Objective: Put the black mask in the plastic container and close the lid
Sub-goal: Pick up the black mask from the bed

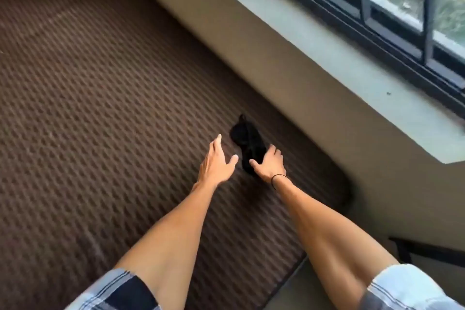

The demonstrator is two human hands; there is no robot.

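Mask [247, 145] lies crumpled on the brown patterned mat [100, 108], near the mat's right edge, close to the wall [276, 78] under the window sill [327, 40]. We have both arms stretched toward it. Right hand [268, 162] rests on the mask's near right side, fingers curled onto the fabric and thumb at its near end; touching, but we can't tell if it's a real grip. Left hand [217, 158] is open, fingers spread, just left of the mask and apart from it. A thin black band [276, 178] sits on the right wrist. Plaid sleeves [118, 292] show at the bottom. Frame is a bit motion-blurred.
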